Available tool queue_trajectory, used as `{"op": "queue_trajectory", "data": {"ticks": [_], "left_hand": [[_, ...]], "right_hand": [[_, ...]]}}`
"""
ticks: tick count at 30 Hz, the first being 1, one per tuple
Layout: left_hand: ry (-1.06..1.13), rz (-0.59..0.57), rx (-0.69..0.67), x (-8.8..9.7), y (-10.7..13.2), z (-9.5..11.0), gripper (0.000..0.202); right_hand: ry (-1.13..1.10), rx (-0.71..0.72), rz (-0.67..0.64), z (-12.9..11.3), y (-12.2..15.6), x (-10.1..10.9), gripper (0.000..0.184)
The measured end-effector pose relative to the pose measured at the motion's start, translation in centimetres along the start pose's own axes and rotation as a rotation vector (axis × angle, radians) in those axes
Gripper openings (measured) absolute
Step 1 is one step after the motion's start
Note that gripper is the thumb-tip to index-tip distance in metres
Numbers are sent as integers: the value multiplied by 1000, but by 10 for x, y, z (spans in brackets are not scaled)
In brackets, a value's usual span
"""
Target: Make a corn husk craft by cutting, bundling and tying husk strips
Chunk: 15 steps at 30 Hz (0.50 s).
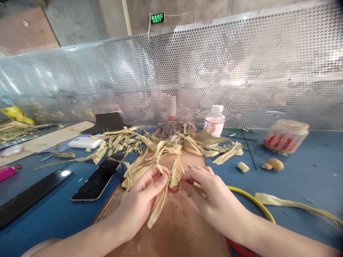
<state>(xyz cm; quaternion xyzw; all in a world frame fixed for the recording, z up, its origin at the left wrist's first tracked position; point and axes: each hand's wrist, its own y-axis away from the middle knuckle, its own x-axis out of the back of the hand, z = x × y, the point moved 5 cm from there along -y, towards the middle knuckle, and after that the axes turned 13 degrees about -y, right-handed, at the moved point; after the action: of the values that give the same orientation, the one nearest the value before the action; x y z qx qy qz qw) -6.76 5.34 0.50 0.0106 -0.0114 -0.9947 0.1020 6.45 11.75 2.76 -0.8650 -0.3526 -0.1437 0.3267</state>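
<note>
Both my hands meet over a brown board (179, 228) at the table's front. My left hand (146, 198) is closed, pinching a pale dried husk strip (171, 180) whose loose ends hang down and curl up. My right hand (206, 194) is closed too, its fingertips pinching the same strip from the right. Behind the hands lies a heap of dried husk strips (160, 144).
A black phone (98, 180) and a long black tablet (29, 198) lie at left, with a white power bank (85, 142) behind. A plastic bottle (214, 121) and a clear jar (286, 135) stand at back right. A yellow ring (254, 201) lies by my right wrist. Perforated metal screen (214, 71) closes the back.
</note>
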Motion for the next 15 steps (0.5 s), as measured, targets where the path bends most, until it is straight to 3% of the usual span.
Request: {"op": "queue_trajectory", "data": {"ticks": [4,15], "left_hand": [[22,-33,40,-1,1,-4,11],[49,-29,33,-2,-2,-4,10]], "right_hand": [[-92,-158,-30,6,-2,0,17],[-210,-313,-70,17,-8,0,18]]}}
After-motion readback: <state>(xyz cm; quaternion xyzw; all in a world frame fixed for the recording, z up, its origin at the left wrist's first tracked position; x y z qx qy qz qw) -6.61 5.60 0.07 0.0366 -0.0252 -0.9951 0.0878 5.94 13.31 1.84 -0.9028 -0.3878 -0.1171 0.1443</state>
